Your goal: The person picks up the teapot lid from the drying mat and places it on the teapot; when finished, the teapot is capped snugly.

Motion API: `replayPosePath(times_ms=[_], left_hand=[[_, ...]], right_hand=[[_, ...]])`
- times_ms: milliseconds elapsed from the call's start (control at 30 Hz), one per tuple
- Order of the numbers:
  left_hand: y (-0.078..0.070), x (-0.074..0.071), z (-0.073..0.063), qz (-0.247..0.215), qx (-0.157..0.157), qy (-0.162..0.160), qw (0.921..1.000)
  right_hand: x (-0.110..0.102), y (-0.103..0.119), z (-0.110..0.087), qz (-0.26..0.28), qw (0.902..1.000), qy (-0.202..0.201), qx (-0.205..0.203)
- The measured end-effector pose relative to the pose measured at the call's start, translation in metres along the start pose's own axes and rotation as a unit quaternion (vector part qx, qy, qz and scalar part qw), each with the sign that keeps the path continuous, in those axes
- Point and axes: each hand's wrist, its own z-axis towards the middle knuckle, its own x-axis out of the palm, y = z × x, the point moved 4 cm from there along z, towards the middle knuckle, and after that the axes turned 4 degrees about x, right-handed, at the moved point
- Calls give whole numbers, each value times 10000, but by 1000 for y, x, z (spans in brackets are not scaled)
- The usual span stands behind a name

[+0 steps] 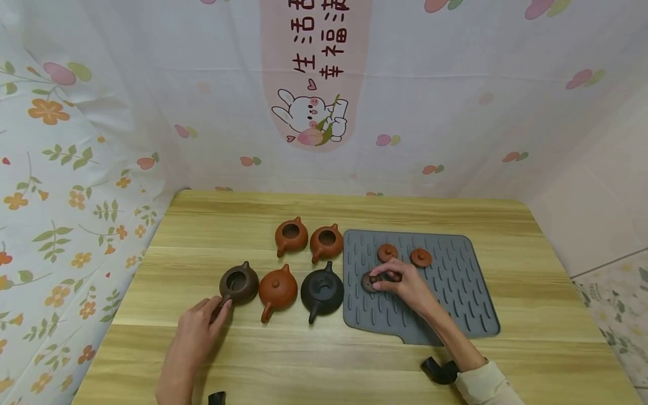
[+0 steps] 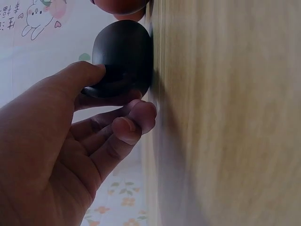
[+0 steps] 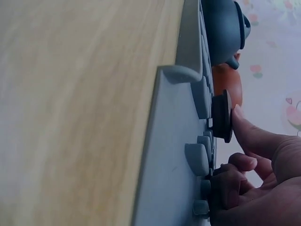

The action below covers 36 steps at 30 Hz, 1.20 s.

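Observation:
At the left of the teapot group stands a dark brown teapot point(image 1: 247, 289) with no lid on its mouth. My left hand point(image 1: 194, 332) pinches its handle between thumb and fingers; the left wrist view shows the dark pot body point(image 2: 124, 52) beyond the thumb. Over on the grey ridged mat point(image 1: 445, 304), my right hand point(image 1: 407, 284) has thumb and fingers at a small dark brown lid point(image 1: 368, 283). In the right wrist view the lid point(image 3: 221, 117) sits on the mat's ridges, with the thumb tip at its top and the other fingers curled beside it.
An orange teapot point(image 1: 280, 293) with its lid on and a black teapot point(image 1: 322, 301) stand between the hands. Behind them are two lidless orange teapots point(image 1: 292, 243) point(image 1: 324, 254). Two orange lids point(image 1: 387, 252) point(image 1: 421, 257) lie on the mat. Patterned cloth point(image 1: 217, 140) hangs behind the table.

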Motion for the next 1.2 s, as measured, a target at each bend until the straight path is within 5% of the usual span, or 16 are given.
replayPosePath(times_ms=[300, 567, 1200], left_hand=[[12, 9, -5, -7, 59, -29, 10000], [9, 8, -3, -49, 100, -34, 9999], [9, 7, -5, -78, -73, 20, 9999]], right_hand=[[1, 8, -2, 23, 9999, -97, 2], [8, 42, -4, -94, 9997, -106, -183], [81, 109, 18, 616, 9940, 624, -648]])
